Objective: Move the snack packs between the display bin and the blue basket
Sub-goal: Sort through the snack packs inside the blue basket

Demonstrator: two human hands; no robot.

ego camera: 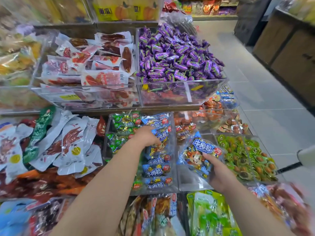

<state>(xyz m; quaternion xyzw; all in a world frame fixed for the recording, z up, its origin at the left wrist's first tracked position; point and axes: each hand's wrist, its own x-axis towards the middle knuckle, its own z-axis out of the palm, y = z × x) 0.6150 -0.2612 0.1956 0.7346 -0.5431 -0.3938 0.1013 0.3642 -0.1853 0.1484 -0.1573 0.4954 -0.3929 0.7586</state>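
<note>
Left hand (147,137) pinched a pack (161,135) in the display bin (175,169); right hand (220,175) gripped a second pack (198,153) by its lower edge: light, crinkly, likely slippery.

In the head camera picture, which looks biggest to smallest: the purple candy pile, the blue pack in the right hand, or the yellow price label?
1. purple candy pile
2. blue pack in the right hand, though it's nearer the camera
3. yellow price label
</note>
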